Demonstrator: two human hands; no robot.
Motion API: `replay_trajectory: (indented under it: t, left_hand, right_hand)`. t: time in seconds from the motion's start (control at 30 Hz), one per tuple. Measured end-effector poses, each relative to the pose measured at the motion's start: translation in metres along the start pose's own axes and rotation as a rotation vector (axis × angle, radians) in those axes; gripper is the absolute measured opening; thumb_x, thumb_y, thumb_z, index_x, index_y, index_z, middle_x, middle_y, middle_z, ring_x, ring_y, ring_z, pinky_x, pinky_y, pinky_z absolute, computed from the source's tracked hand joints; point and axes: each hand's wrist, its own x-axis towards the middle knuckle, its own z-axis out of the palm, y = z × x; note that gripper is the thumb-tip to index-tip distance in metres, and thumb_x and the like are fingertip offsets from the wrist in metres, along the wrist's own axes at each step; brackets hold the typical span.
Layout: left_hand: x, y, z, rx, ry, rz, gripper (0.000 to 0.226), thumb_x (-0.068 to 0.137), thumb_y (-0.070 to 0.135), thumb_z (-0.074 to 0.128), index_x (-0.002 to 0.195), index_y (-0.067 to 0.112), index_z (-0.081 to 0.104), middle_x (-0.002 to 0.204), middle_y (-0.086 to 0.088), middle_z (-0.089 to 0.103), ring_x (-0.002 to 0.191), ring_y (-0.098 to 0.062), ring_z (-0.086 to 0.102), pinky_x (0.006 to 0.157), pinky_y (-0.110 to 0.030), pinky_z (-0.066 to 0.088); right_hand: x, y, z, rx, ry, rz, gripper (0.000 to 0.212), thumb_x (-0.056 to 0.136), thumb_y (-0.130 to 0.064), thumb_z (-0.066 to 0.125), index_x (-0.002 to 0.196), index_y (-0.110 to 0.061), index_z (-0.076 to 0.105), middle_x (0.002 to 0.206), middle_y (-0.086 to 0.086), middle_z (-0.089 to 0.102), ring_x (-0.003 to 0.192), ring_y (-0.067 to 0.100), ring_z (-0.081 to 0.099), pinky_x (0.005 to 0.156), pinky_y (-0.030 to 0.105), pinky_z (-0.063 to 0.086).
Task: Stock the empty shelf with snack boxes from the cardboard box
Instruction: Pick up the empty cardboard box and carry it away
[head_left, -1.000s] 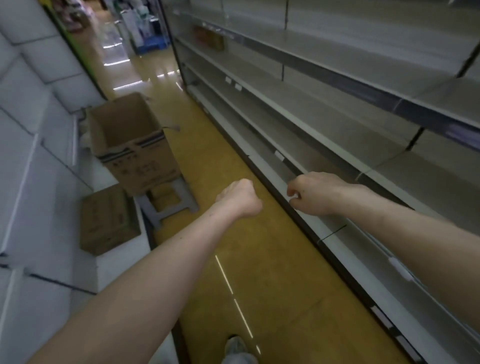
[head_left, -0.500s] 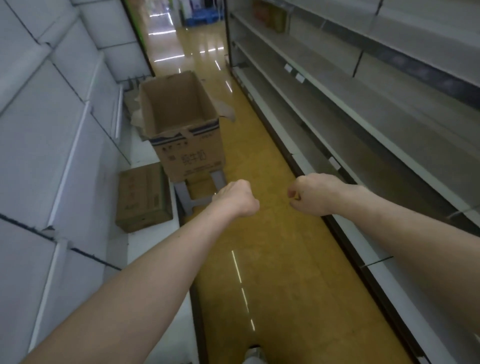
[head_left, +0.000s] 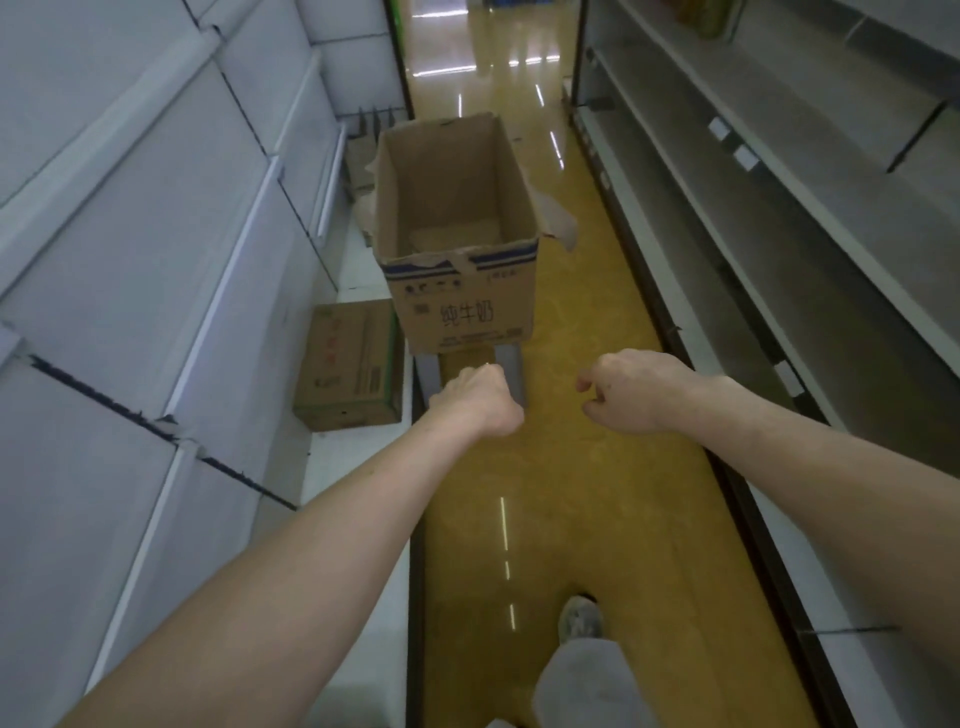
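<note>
Two hands reach forward over the yellow aisle floor (head_left: 571, 467), and neither carries anything. The left hand (head_left: 478, 402) is a closed fist. The right hand (head_left: 631, 392) has its fingers curled inward around nothing.

The open brown cardboard box (head_left: 462, 306) stands straight ahead, beyond both hands, on a grey stool (head_left: 509, 371) at the left side of the aisle. Its visible inner walls and bottom are bare cardboard, and its near inner corner is hidden, so no snack box can be confirmed inside. The empty grey metal shelf (head_left: 779, 249) runs along the right side, well apart from the box. A closed brown carton (head_left: 348, 364) lies on the left base ledge, just beside the stool.

Step in hand, as judged: approach to the box for a pick-up. The next move calls for opening the fingers, reaching down into the box, and checking the contents before grasping.
</note>
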Motion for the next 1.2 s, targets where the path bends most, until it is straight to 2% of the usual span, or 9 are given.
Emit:
replay_trajectory:
  t: [0.23,0.43,0.67,0.87,1.07,1.2]
  left_hand:
    - [0.061,0.016,-0.048,-0.064,0.078,-0.087,0.051,0.088,0.032,0.059,0.135,0.017,0.047,0.136,-0.008,0.048,0.116,-0.029,0.053,0.095,-0.044,0.05]
    - [0.109,0.014,-0.069,-0.071,0.139,-0.135,0.052,0.087,0.038,0.059,0.135,0.022,0.049,0.133,-0.005,0.051,0.122,-0.03,0.046,0.101,-0.047,0.043]
    - [0.163,-0.009,-0.089,-0.028,0.143,-0.176,0.047,0.088,0.038,0.06,0.131,0.021,0.05,0.132,-0.008,0.05,0.123,-0.032,0.041,0.102,-0.049,0.037]
    - [0.239,-0.028,-0.115,0.016,0.135,-0.118,0.05,0.088,0.036,0.062,0.133,0.018,0.047,0.134,-0.01,0.045,0.127,-0.033,0.037,0.102,-0.047,0.035]
    - [0.311,-0.044,-0.138,0.136,0.187,-0.024,0.058,0.087,0.03,0.066,0.138,0.015,0.042,0.139,-0.012,0.039,0.133,-0.031,0.031,0.113,-0.046,0.027]
    - [0.349,-0.058,-0.136,0.188,0.143,0.003,0.06,0.087,0.029,0.067,0.139,0.013,0.041,0.143,-0.011,0.041,0.137,-0.03,0.03,0.116,-0.047,0.021]
  right_hand:
    - [0.08,0.028,-0.052,-0.029,-0.007,-0.099,0.036,0.098,-0.028,0.046,0.133,-0.019,0.05,0.121,0.002,0.058,0.109,0.021,0.057,0.084,0.033,0.052]
    - [0.143,0.036,-0.08,-0.081,0.003,-0.173,0.036,0.096,-0.027,0.048,0.131,-0.019,0.051,0.12,0.003,0.059,0.108,0.022,0.057,0.087,0.037,0.052]
    - [0.22,0.028,-0.089,-0.094,0.004,-0.215,0.045,0.096,-0.031,0.05,0.139,-0.022,0.043,0.138,0.006,0.048,0.122,0.027,0.049,0.098,0.043,0.045]
    - [0.295,0.016,-0.093,-0.074,-0.008,-0.169,0.056,0.094,-0.032,0.055,0.144,-0.021,0.033,0.136,0.009,0.044,0.124,0.03,0.045,0.099,0.043,0.043]
    - [0.369,-0.001,-0.087,-0.071,0.014,-0.122,0.061,0.089,-0.021,0.06,0.144,-0.02,0.034,0.137,0.01,0.041,0.125,0.03,0.042,0.104,0.043,0.039]
    - [0.403,-0.007,-0.076,-0.073,-0.057,-0.095,0.06,0.091,-0.021,0.058,0.144,-0.018,0.032,0.137,0.01,0.042,0.126,0.03,0.042,0.106,0.043,0.037]
